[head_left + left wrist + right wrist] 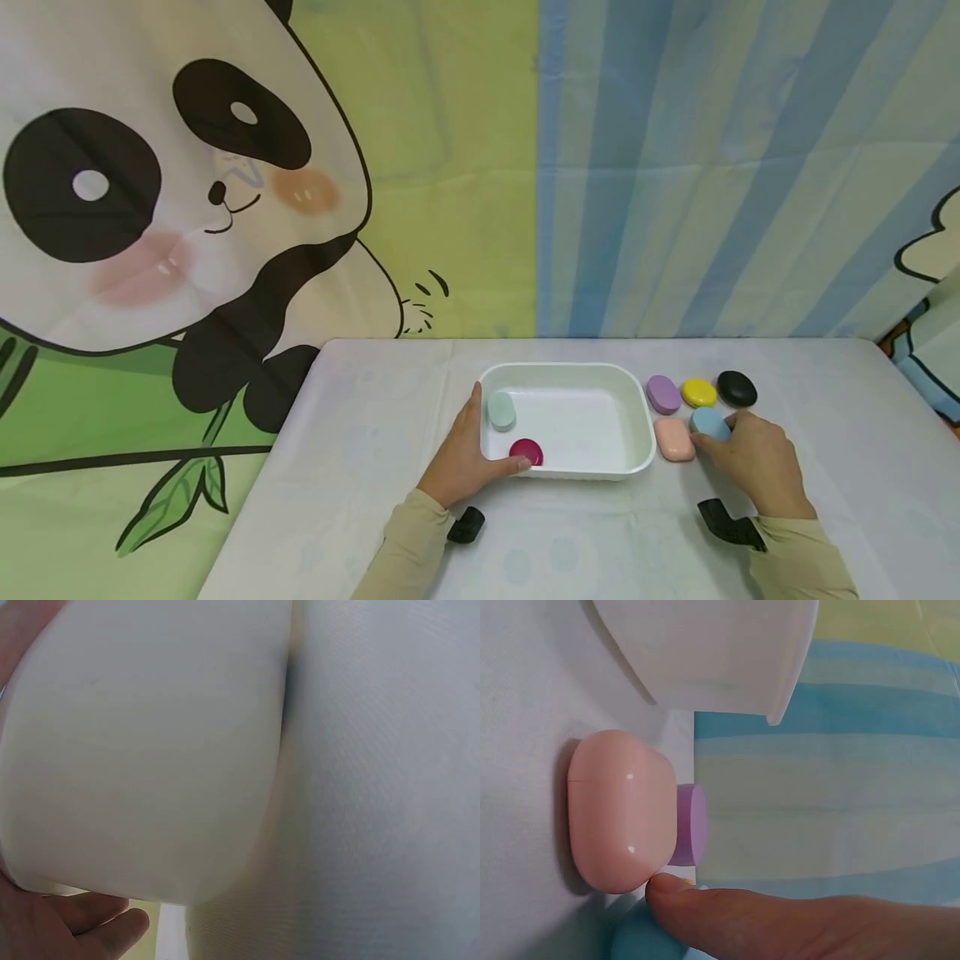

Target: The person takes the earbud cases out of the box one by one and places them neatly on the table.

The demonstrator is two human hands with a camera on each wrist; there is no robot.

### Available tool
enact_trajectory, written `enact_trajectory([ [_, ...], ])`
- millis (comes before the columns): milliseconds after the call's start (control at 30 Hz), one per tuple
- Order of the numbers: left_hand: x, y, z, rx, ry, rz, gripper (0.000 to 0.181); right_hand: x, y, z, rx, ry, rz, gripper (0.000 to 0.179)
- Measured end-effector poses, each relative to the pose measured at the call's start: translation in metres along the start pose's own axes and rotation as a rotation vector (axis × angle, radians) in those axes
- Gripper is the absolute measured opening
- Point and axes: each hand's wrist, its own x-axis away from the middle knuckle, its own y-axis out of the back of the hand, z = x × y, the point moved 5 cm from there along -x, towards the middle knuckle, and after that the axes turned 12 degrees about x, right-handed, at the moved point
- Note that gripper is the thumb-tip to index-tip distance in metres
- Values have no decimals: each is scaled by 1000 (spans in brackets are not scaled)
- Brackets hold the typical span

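My left hand (468,454) grips the left end of a white rectangular tray (577,473), with the thumb over its front rim. Inside the tray, a pale green rounded piece (501,411) sits at the left and a crimson round piece (526,451) near the front wall. At the right of the table, my right hand (757,458) pinches a light blue rounded piece (709,423) between thumb and fingers. Beside the thumb lies a glossy pink rounded case (619,814) with a thin seam. The left wrist view is mostly filled by the tray's outer wall (142,772).
Behind the pink case are a purple rounded piece (663,394), a yellow one (698,392) and a black one (737,388), close together right of the tray. The white-covered table (360,417) ends at a printed panda and striped backdrop (645,167).
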Motion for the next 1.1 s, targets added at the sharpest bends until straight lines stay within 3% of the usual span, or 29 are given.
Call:
enact_trajectory([
  [633,-1,-1,4,6,19,13,128,-1,-2,-2,62,21,2,72],
  [933,-3,0,4,22,3,11,128,11,13,21,30,53,-234,60],
  [1100,-3,-1,3,34,-8,16,128,18,21,42,-14,86,-301,58],
])
